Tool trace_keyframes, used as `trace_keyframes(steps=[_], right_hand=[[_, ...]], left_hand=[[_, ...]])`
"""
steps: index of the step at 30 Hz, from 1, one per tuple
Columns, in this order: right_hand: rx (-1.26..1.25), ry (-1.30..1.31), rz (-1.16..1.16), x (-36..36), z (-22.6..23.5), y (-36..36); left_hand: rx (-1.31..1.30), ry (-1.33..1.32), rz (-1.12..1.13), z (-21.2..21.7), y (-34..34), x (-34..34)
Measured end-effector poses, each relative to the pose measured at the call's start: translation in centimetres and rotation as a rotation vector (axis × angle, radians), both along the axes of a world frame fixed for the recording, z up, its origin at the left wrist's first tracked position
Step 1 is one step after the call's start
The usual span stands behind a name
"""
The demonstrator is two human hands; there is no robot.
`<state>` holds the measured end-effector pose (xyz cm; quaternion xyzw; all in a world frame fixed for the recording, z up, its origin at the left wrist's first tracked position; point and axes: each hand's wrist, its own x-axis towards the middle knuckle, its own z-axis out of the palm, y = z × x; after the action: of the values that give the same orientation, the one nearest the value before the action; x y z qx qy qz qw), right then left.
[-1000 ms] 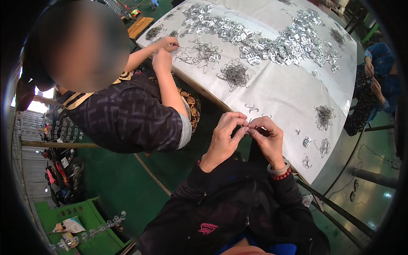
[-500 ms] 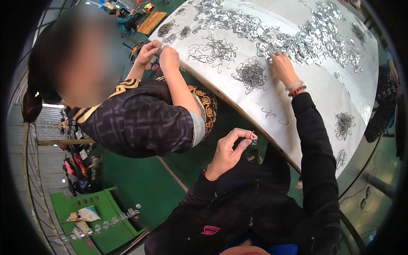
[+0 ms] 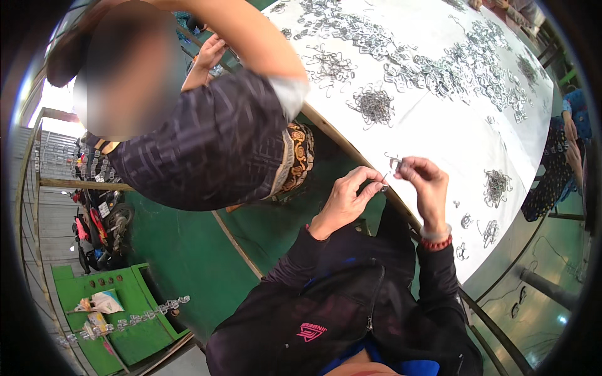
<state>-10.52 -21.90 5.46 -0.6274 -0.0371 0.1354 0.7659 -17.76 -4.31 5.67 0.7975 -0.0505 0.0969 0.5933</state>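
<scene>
Over the table's edge, my left hand [image 3: 350,199] pinches a small shiny metal clip [image 3: 384,188] with thin wire at its top. My right hand [image 3: 427,187] is just to its right, thumb and fingers closed on a small grey metal piece that is mostly hidden. Loose wire hooks [image 3: 391,155] lie on the white tabletop [image 3: 433,135] just beyond my fingertips. A tangled pile of dark wire hooks [image 3: 373,108] sits farther off, and a broad heap of flat silver clips [image 3: 433,72] spreads across the far part.
To my left a co-worker in a dark patterned shirt [image 3: 207,144] sits close, one raised arm across the table's corner. More hook piles [image 3: 496,187] lie near the right edge. Another person [image 3: 567,150] is at the right side. A green stand [image 3: 125,313] holds a chain of clips at lower left.
My right hand has come back from the clip heap to beside my left hand, which stays near the table edge. The co-worker's near arm has swung up from the table.
</scene>
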Motion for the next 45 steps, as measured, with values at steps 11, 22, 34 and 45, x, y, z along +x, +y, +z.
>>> trace_keyframes(steps=[11,22,34,45], right_hand=[[0.160,0.034,-0.089,-4.5,1.6,1.1],[0.267,0.078,0.023,-4.5,0.2,0.5],[0.283,0.089,0.018,-4.2,-0.2,-0.4],[0.167,0.087,0.008,-6.7,1.1,-0.2]], left_hand=[[0.072,-0.022,-0.045,-0.4,-0.3,-1.5],[0.459,0.069,0.166,-5.5,3.9,11.8],[0.071,0.239,0.178,-3.0,5.1,15.0],[-0.166,0.212,0.019,4.5,0.0,0.7]])
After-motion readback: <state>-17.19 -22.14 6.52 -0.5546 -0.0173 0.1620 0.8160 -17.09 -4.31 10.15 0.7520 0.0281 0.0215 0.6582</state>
